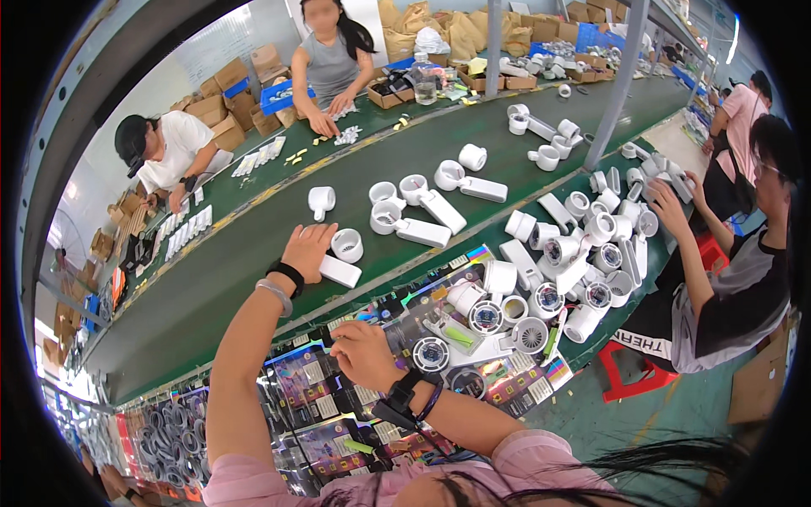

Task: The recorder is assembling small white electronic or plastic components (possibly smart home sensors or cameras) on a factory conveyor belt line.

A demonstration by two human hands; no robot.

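At the near edge of the green conveyor belt (253,313), my left hand (306,252) reaches forward with its back up. It is closed at the handle of a white handheld-fan housing (346,247); the thumb is hidden. My right hand (365,355) hovers over dark printed sheets (308,384), fingers loosely bent and slightly apart, with nothing visible in them. Just beyond my left hand lies a small white round housing (321,201). Several white fan housings with handles (441,209) lie farther right on the belt.
To my right, white fan parts and round motor pieces (547,299) are heaped on the bench. Grey rings (173,435) lie at lower left. A metal post (621,84) rises beside the belt. Co-workers sit across and at right, near a red stool (629,376).
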